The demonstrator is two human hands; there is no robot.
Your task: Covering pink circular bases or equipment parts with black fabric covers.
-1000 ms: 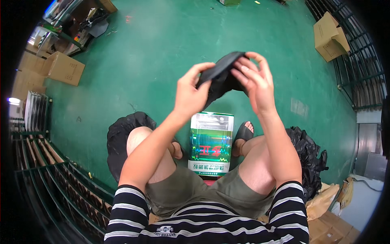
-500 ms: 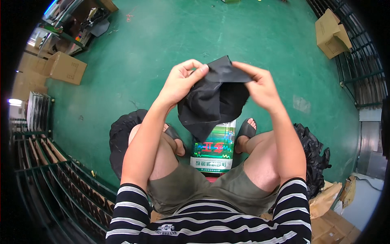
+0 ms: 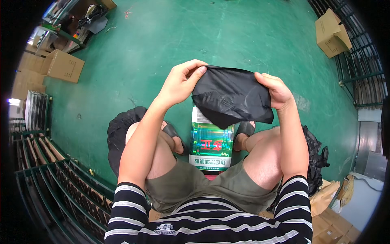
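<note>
A piece of thin black fabric point(image 3: 233, 95) is stretched between my hands, above my feet. My left hand point(image 3: 185, 79) pinches its upper left corner between thumb and fingers. At the upper right edge my right hand point(image 3: 278, 90) grips it, thumb in front, with the other fingers partly behind the cloth. The lower part of the fabric hangs loose and narrows toward the bottom. Below it, between my feet, stands a green printed metal can point(image 3: 212, 140), its far end partly covered by the cloth.
A black bundle point(image 3: 124, 130) lies beside my left leg, and crumpled black plastic point(image 3: 317, 158) beside my right. Cardboard boxes stand at the left point(image 3: 65, 67) and far right point(image 3: 331, 34). Green metal racks point(image 3: 61, 179) line the left side. The floor point(image 3: 162, 36) is green.
The black fabric has gone from bunched and folded to spread flat between my hands. My right hand has moved to the right and slightly nearer; my left hand stays about where it was.
</note>
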